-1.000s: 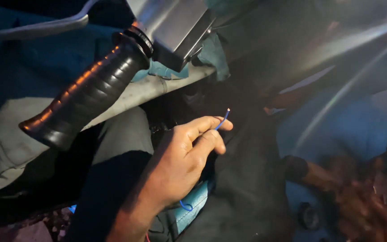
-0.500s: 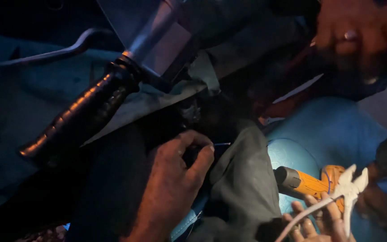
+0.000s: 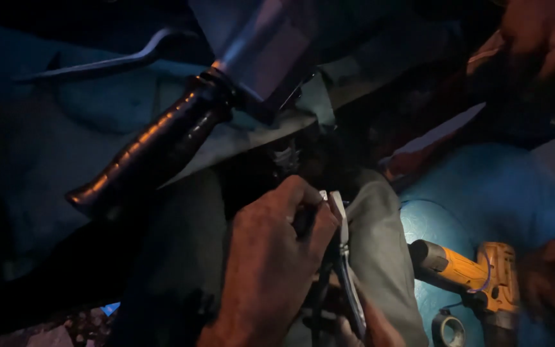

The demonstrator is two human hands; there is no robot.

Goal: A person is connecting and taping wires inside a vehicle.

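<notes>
No packages, labels, signs or screens anywhere in this dim view.

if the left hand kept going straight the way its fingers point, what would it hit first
The left hand points up and slightly right. First in that line is probably the dark metal part just above the fingertips, below the ribbed black handlebar grip. Depth is unclear in this dim light, so that is a guess.

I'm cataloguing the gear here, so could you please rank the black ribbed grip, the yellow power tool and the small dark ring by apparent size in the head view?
1. Black ribbed grip, longest, though nearest the camera.
2. Yellow power tool, partly cut off.
3. Small dark ring, clearly smallest.
</notes>
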